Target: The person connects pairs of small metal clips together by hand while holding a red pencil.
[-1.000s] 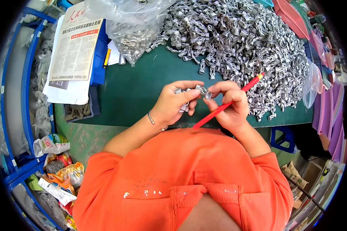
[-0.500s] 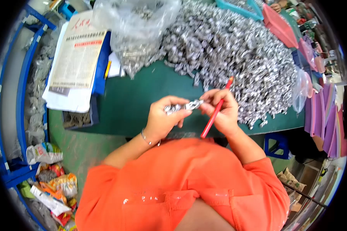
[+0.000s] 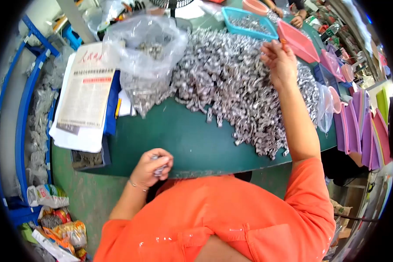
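Observation:
My left hand [image 3: 155,165] is closed around small silvery metal pieces [image 3: 158,169], low at the table's front edge. My right hand [image 3: 280,63] is stretched out over the far right of a heap of small metal link-like parts [image 3: 231,83], near the turquoise tray [image 3: 249,29] and the pink tray [image 3: 298,41]. The orange end of the red pen [image 3: 284,42] shows at its fingertips. The rest of the pen is hidden by the hand, and its other fingers are loosely curled.
A clear plastic bag [image 3: 146,48] of metal parts stands left of the heap. Papers [image 3: 85,96] lie on a blue folder, above a grey box [image 3: 91,158]. Another person's hand [image 3: 298,21] is at the far right. Blue shelving [image 3: 24,118] stands left.
My hands have parted. The right has gone forward over the heap to the trays with the pen; the left has drawn back to the left, still holding metal pieces. The view has tilted up.

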The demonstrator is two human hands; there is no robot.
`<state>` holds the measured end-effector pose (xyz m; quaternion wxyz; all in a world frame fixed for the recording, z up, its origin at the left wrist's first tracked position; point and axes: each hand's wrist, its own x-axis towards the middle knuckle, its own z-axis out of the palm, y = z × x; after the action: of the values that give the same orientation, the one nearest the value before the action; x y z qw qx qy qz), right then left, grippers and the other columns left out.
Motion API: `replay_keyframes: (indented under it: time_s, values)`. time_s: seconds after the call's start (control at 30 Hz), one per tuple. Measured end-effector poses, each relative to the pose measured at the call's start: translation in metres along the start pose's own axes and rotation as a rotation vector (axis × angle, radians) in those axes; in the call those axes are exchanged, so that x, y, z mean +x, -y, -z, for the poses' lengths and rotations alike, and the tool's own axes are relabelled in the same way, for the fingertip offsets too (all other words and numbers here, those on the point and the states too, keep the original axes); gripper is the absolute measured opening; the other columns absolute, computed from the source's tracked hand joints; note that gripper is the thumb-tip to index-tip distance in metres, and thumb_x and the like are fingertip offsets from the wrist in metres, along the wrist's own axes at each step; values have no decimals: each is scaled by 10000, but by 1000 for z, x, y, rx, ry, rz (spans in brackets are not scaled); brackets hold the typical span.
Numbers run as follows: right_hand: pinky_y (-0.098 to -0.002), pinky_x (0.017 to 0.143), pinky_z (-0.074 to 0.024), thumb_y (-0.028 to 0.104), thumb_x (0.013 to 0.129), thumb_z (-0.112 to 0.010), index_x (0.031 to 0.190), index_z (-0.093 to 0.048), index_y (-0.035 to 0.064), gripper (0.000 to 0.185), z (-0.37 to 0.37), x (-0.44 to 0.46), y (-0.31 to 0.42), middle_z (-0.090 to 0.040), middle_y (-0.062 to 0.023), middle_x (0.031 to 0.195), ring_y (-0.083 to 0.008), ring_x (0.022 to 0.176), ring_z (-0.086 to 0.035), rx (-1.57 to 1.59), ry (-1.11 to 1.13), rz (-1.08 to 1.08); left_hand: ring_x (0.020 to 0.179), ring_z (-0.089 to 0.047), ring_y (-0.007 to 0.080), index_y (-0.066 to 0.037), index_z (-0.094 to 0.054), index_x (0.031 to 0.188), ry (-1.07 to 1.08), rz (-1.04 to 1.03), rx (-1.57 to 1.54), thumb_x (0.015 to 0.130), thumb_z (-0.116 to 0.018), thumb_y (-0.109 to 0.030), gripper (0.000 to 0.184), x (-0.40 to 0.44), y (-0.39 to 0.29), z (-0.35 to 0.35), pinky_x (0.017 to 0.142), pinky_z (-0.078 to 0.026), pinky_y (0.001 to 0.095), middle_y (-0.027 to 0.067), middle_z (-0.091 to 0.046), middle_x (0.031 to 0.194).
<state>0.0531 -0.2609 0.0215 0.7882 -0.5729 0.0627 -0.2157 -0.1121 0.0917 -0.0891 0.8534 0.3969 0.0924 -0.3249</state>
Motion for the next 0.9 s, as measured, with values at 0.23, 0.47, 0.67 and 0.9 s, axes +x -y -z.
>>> replay_keyframes:
  time_s: [0.23,0.47,0.67,0.9]
  values:
    - [-245,543,-428,-8,732,-639,694,-437,35,210,18,-107,-34,-540,-38,680,-111,609,-524,-658,636,282,415,-444,116,38,-578,841,362,198,-82,787,-570,-60,112,-75,27,101,331,-370,221,152,-535,705]
    - [-394,595,-435,26,642,-624,736,-453,49,196,-9,-142,-96,-521,-124,742,-312,732,-525,-1162,842,713,740,-551,147,-48,-566,962,-251,287,-268,824,-542,-256,251,32,118,161,567,-440,292,70,-609,868]
    - [-366,527,-435,0,660,-619,706,-425,44,204,-11,-139,-99,-504,-118,656,-277,601,-526,-1316,795,728,768,-554,166,-48,-562,977,-493,243,-267,829,-530,-259,260,104,141,146,597,-443,312,76,-611,886]
    - [-244,548,-505,-61,783,-550,739,-409,52,186,-4,-150,-69,-577,-124,800,-175,710,-603,-204,426,-459,801,-557,189,-48,-557,995,-459,352,630,834,-516,-262,271,100,127,130,631,-446,335,84,-613,908]
